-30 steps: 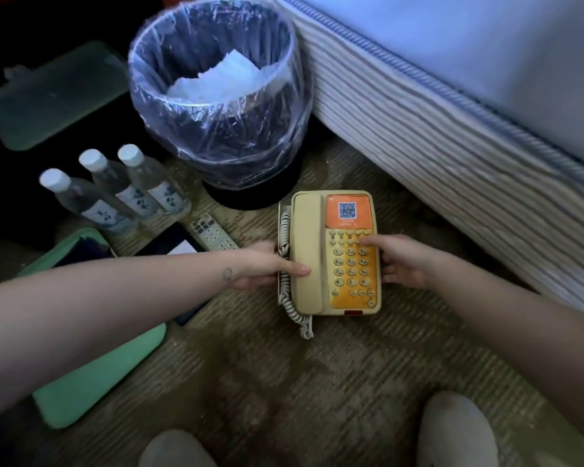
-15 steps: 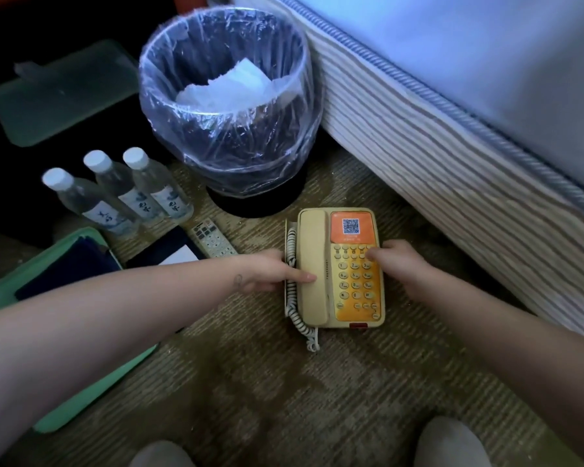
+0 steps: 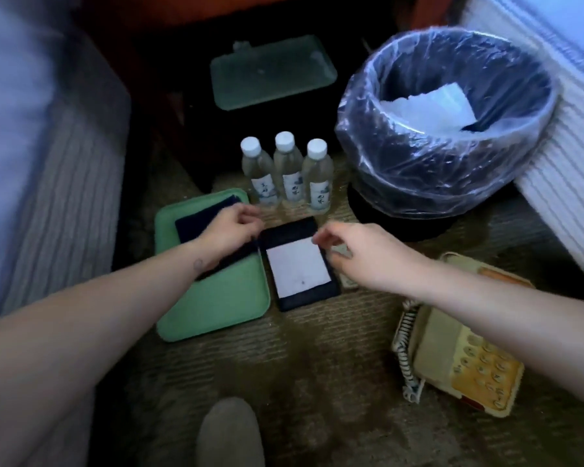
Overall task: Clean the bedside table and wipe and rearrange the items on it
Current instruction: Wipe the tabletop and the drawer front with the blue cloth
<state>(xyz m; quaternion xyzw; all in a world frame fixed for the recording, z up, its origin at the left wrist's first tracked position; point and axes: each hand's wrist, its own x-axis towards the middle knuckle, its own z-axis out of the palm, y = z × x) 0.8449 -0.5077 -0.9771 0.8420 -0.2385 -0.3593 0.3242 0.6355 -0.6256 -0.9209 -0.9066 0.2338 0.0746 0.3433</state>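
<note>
Notepad (image 3: 299, 264) between left hand (image 3: 231, 227) and right hand (image 3: 361, 251), both seemingly loose, empty.

- A brown carpet (image 3: 317, 382) with fine woven ribs covers the floor, patchy and darker in places.
- A bed (image 3: 570, 146) with a striped mattress side and a pale sheet runs along the right edge.
- A second bed (image 3: 48, 180), also striped, stands at the left.
- Between them, at the top, is a dark reddish wooden bedside table (image 3: 216, 15).
- The light is dim and bluish.
</note>
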